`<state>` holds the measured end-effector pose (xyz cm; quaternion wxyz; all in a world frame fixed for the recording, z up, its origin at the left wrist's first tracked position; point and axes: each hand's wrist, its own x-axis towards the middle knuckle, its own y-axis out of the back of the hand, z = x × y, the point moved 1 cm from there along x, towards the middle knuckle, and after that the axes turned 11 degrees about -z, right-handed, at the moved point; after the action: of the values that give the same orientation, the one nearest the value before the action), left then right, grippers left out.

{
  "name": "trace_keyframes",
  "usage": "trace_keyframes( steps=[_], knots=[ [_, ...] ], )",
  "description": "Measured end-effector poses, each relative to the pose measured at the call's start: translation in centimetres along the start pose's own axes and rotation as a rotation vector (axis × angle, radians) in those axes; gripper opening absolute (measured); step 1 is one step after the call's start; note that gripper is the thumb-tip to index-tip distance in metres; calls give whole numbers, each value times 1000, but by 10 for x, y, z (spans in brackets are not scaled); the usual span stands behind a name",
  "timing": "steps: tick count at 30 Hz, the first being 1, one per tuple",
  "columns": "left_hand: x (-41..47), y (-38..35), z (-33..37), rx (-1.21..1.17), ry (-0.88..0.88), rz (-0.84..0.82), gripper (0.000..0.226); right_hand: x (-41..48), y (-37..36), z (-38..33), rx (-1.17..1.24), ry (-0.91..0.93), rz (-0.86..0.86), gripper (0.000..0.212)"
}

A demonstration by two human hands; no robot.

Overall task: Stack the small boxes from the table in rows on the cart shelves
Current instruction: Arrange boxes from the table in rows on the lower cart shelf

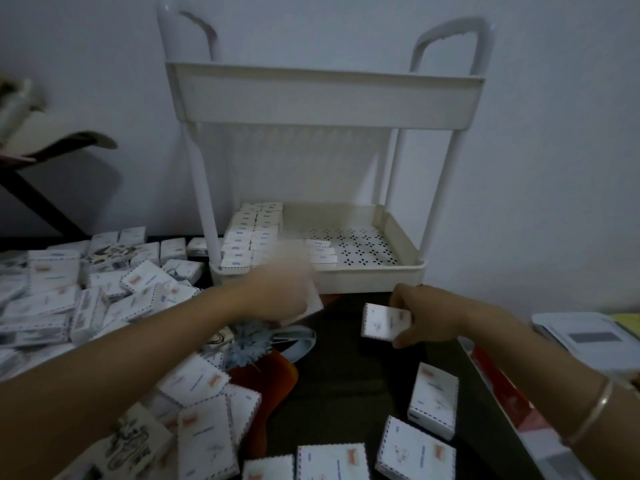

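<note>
White plastic cart (325, 98) is standing at upper centre with two shelves; its lower shelf (363, 268) is carrying two rows of small boxes (249, 237) and a third row (322, 252) of three. Right grip (426, 317) is pinching one box (386, 322), lying frame-left of the palm, over the worktop (339, 375). Left grip (284, 292) is showing blurred beside the shelf rim; I cannot tell its state. Printing is showing too blurred to read.

Dim room, soft focus, motion-blurred left hand (280, 289), wide-angle bending
</note>
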<state>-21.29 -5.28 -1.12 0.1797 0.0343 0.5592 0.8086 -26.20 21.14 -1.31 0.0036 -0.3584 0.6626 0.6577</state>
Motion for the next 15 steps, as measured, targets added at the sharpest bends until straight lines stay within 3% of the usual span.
trace_keyframes(
  steps=[7,10,12,15],
  knots=[
    [33,54,-18,-350,98,482,31,9,2,-14,285,229,184,37],
    [50,67,-28,-312,145,646,29,13,5,-20,320,270,255,36],
    [62,67,-36,-203,178,657,29,17,8,-24,332,288,296,41],
    [77,60,-53,-113,213,511,29,24,14,-30,398,321,347,43]
  ],
)
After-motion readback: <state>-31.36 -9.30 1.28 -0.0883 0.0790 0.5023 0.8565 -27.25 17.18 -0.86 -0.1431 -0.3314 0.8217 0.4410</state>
